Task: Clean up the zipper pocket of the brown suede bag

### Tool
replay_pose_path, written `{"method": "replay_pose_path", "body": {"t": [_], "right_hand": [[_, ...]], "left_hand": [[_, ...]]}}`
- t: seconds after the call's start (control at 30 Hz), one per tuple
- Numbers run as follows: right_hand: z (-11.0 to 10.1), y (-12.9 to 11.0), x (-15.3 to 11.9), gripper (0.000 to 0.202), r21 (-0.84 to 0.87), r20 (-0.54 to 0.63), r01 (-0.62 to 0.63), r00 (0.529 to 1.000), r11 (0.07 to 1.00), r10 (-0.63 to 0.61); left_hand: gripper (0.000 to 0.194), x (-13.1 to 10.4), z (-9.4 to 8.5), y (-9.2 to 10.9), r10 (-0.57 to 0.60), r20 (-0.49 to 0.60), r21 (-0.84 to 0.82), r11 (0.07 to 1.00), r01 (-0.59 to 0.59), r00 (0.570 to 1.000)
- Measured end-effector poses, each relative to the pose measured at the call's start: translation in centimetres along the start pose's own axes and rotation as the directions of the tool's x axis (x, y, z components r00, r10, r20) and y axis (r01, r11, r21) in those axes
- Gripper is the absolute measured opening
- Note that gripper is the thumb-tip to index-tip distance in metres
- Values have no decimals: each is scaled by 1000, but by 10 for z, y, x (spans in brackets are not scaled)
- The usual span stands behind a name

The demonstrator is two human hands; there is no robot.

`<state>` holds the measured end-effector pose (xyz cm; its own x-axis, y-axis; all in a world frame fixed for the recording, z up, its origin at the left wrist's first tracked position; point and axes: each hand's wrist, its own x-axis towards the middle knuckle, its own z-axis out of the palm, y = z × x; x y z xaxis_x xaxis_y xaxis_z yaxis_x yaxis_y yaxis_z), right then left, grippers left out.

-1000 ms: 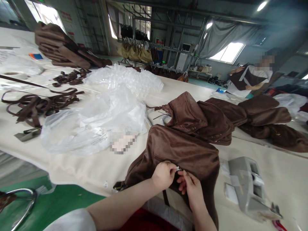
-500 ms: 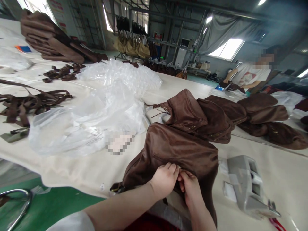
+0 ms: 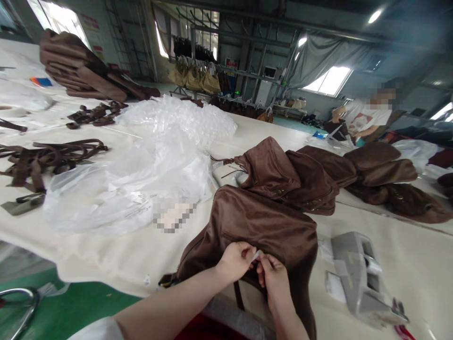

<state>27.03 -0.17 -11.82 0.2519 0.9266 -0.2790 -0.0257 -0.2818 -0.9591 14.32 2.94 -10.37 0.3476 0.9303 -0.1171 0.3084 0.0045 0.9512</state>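
Pinching a small white tag [image 3: 257,255] between the fingertips of my left hand [image 3: 236,260] and right hand [image 3: 274,278], both closed on it, I work at the near edge of the brown suede bag [image 3: 262,226], which hangs over the table [image 3: 106,255] edge toward me so its opening is in reach. More brown bags [image 3: 318,174] lie behind it, clear plastic bags [image 3: 141,174] to my left, a grey tool [image 3: 361,278] beside my right hand.

Clutter around the work spot

Crumpled clear plastic bags [image 3: 141,165] lie up-left of the grip; a grey plastic tagging device [image 3: 361,276] sits right; dark brown straps [image 3: 46,156] far left.
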Motion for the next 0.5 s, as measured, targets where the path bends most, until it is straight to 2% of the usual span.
{"method": "replay_pose_path", "body": {"t": [0.07,0.13,0.23,0.3,0.33,0.5], "right_hand": [[2,-1,-1,41,-32,-16,6,1000,999,-6],[2,-4,-1,40,-34,-6,5,1000,999,-5],[0,-7,0,38,-24,20,-5,1000,1000,6],[-1,-8,2,37,-39,8,-9,1000,999,10],[-1,-8,4,37,-48,-1,-8,1000,999,8],[6,-10,5,37,-78,-20,-13,1000,997,12]], "left_hand": [[31,6,1,-4,-44,38,-89,995,47,998],[28,8,2,-5,-1,30,-56,998,3,1000],[24,7,3,-7,83,-50,58,995,-80,995],[22,8,4,-8,94,-126,82,993,-84,988],[21,9,4,-8,83,-126,68,995,-75,988],[22,17,2,-6,-75,80,-5,997,75,994]]}}
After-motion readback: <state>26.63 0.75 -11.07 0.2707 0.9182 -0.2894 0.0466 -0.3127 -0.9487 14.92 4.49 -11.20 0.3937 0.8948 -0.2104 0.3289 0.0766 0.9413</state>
